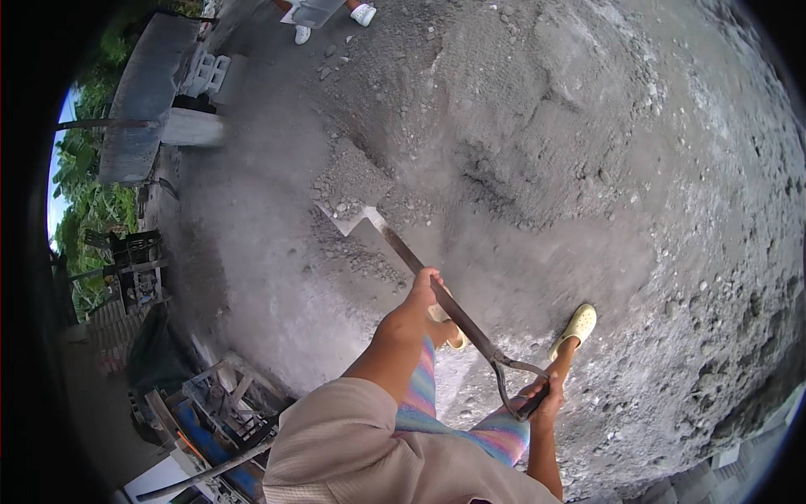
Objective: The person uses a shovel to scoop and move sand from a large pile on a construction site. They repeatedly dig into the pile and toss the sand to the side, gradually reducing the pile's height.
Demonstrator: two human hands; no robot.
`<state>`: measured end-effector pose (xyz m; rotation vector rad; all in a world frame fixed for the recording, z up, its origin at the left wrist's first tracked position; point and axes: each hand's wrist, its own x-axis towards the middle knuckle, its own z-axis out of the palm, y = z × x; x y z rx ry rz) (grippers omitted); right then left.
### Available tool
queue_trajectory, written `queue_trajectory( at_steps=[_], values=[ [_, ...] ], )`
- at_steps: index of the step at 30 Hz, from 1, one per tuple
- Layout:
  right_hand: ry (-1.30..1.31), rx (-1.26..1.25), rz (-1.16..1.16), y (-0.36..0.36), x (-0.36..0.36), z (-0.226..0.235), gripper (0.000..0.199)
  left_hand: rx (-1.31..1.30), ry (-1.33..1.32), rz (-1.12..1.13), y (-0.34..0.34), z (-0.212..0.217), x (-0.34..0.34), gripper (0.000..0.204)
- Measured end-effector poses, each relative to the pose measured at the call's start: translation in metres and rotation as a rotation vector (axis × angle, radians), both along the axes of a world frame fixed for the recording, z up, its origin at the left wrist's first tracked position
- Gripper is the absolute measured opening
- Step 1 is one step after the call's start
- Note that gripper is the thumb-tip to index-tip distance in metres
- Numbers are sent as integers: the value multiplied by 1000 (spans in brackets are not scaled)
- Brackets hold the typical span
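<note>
A shovel (468, 324) with a long dark shaft slants from lower right to upper left across the view. My left hand (426, 286) is closed around the middle of its shaft. At the near end, my right hand (544, 396) grips the D-shaped handle. The blade's pale rear edge shows, while a heap of grey gravel (357, 175) covers the rest of it. I cannot tell whether the blade touches the ground. My feet, in pale yellow clogs (576, 328), stand apart beneath the shaft.
A large mound of grey sand and gravel (588, 109) fills the far and right side. Another person's white clogs (363, 14) and a grey container (316, 12) are at the top. To the left are concrete blocks (206, 72), a metal sheet (138, 101) and scrap frames (227, 395).
</note>
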<state>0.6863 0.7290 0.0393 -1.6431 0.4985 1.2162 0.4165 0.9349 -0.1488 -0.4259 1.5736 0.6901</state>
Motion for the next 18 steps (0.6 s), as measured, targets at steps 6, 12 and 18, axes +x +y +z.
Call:
queue_trajectory(
  at_steps=[6,12,18],
  values=[
    [697,-192,-107,22,28,-16,28,212,515,-508,108,97,54,15],
    [1009,-120,76,47,76,39,26,236,971,-581,129,180,70,17],
    [445,-82,186,0,220,103,34,278,150,-57,-7,183,178,10]
  ],
)
